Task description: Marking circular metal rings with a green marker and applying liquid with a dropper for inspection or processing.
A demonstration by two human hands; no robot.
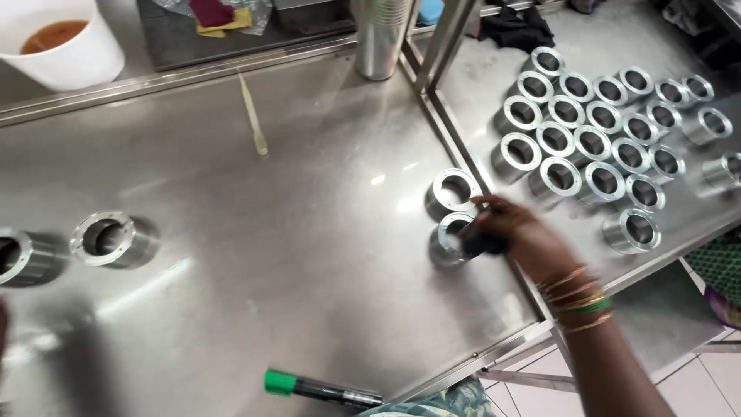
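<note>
My right hand [521,235] reaches over the steel table [293,232] and grips a small dark object, its tip resting on the rim of a flanged metal ring [446,245]. A second metal ring [452,191] stands just behind it, touching or nearly so. Bangles sit on my right wrist. Only a blurred sliver of my left hand [3,332] shows at the left edge; I cannot tell its fingers. Two more metal rings [108,238] [19,256] stand at the left.
Several metal rings [594,135] are grouped on the adjoining table at right. A green-capped marker [320,388] lies near the front edge. A white bucket [65,42] of orange liquid, a steel cylinder [380,35] and a thin stick [253,116] sit at the back.
</note>
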